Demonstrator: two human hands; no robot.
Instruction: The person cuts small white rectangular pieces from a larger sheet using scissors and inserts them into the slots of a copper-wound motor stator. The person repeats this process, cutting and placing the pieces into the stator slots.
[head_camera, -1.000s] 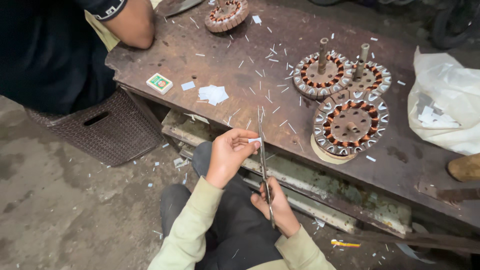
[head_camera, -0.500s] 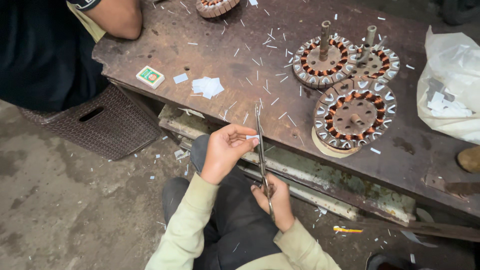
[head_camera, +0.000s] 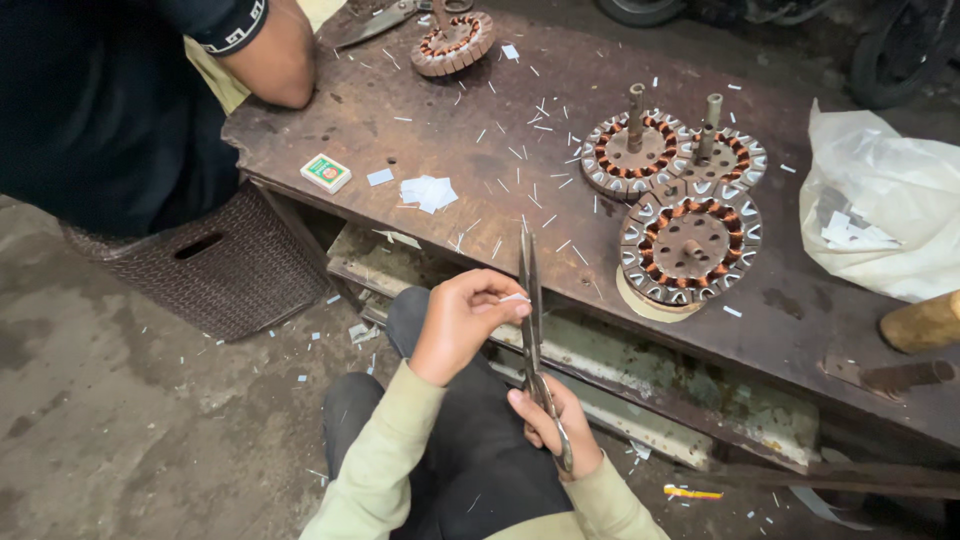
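Scissors (head_camera: 533, 330) stand upright over lap, just in front of workbench (head_camera: 400, 110) edge, blades nearly shut on small white paper strip (head_camera: 514, 298). R hand (head_camera: 553, 428) wrapped round handles; L hand (head_camera: 462, 322) pinches strip w/ fingertips. Three copper-wound stators (head_camera: 688, 245) sit on bench, well apart; cut paper bits (head_camera: 428, 192) nearby.

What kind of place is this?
Probably a small motor repair workshop. Copper-wound motor cores sit on a worn metal workbench, and the right hand works long scissors on a paper slip the left hand holds.
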